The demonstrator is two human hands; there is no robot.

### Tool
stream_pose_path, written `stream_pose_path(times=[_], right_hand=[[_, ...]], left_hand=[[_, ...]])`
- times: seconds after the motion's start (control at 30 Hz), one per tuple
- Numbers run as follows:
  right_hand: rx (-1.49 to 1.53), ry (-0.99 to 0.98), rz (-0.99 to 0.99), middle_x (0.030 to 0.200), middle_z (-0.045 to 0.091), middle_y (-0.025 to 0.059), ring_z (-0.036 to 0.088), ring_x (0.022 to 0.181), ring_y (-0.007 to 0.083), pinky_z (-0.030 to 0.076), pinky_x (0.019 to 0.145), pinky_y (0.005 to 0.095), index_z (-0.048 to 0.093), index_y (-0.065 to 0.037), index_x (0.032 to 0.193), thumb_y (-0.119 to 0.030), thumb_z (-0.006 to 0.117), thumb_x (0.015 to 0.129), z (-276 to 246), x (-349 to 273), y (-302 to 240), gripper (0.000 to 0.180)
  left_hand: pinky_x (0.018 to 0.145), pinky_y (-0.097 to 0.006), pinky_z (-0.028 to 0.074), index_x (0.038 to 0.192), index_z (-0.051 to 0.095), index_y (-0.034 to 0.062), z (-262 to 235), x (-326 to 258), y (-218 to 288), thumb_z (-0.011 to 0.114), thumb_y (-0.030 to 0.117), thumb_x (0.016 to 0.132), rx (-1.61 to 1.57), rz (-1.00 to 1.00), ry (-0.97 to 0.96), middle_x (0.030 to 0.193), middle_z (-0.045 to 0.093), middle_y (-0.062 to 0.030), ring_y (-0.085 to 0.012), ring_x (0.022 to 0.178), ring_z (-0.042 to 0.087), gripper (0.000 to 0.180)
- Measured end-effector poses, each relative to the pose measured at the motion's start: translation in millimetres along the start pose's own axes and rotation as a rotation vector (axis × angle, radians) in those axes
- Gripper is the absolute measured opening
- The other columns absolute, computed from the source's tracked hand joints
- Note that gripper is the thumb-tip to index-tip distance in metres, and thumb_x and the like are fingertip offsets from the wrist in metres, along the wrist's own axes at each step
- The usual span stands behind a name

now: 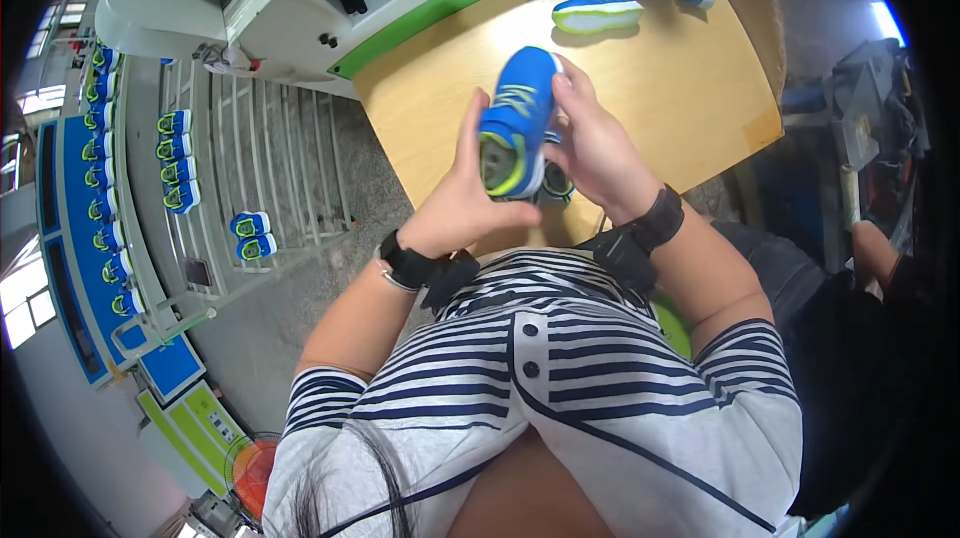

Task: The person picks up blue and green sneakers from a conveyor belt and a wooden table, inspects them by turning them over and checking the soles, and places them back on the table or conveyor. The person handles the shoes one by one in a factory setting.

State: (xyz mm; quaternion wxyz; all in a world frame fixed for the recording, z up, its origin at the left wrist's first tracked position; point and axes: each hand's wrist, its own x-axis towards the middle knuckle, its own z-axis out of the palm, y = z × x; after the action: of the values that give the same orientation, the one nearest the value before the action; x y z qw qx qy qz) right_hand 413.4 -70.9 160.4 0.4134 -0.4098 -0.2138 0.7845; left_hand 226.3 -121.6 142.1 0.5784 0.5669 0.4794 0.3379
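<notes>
I have the blue shoe up above the wooden table, left hand wrapped round its heel side, right hand gripping the other side — I'd keep both grips snug and turn it slowly, opening toward me.

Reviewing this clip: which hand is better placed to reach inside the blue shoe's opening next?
Probably the left hand. It sits at the heel end of the blue sneaker with lime-green trim, its thumb right by the opening. The right hand wraps the far side and seems to carry the support.
</notes>
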Motion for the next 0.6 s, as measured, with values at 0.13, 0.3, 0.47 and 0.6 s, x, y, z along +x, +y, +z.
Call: stream_pose_path(times=[0.13, 0.3, 0.47, 0.6], right_hand=[[-0.069, -0.163, -0.011, 0.136, 0.051, 0.0087, 0.051, 0.123, 0.0219, 0.045, 0.102, 0.0408, 0.032, -0.013, 0.154, -0.036, 0.043, 0.108, -18.9, 2.6, -3.7, 0.053], [-1.381, -0.057, -0.352, 0.142, 0.043, 0.0206, 0.044, 0.13, 0.0392, 0.038, 0.11, 0.0462, 0.037, -0.01, 0.15, -0.029, 0.071, 0.089, -99.0, 20.9, 76.6, 0.072], [-1.326, -0.037, -0.37, 0.147, 0.033, 0.0252, 0.037, 0.134, 0.0463, 0.036, 0.113, 0.0489, 0.032, -0.012, 0.151, -0.016, 0.082, 0.073, -109.9, 12.7, 106.3, 0.093], [-1.304, -0.024, -0.386, 0.146, 0.037, 0.0249, 0.039, 0.133, 0.0453, 0.034, 0.114, 0.0491, 0.038, -0.011, 0.148, -0.018, 0.08, 0.078, -110.2, 12.6, 106.1, 0.082]], left_hand=[[0.114, -0.04, 0.035, 0.151, 0.026, 0.0068, -14.2, 3.5, -1.1, 0.081, 0.006, 0.078, -0.523, -0.089, 0.138, 0.144, 0.044, -0.0105, -0.0238, 0.134, 0.045, 0.092], [0.114, -0.04, 0.036, 0.151, 0.026, 0.0077, -24.1, 4.0, 12.7, 0.076, -0.002, 0.079, -0.692, -0.137, 0.174, 0.143, 0.045, -0.0096, -0.0235, 0.133, 0.047, 0.088], [0.112, -0.04, 0.038, 0.154, 0.021, 0.0081, -26.3, 9.8, 10.6, 0.08, 0.004, 0.076, -0.357, -0.024, 0.26, 0.144, 0.042, -0.0129, -0.0241, 0.132, 0.047, 0.098], [0.111, -0.04, 0.039, 0.154, 0.019, 0.0079, -19.9, 12.0, 17.7, 0.08, 0.005, 0.077, -0.248, 0.006, 0.292, 0.144, 0.041, -0.0156, -0.0253, 0.132, 0.046, 0.098]])
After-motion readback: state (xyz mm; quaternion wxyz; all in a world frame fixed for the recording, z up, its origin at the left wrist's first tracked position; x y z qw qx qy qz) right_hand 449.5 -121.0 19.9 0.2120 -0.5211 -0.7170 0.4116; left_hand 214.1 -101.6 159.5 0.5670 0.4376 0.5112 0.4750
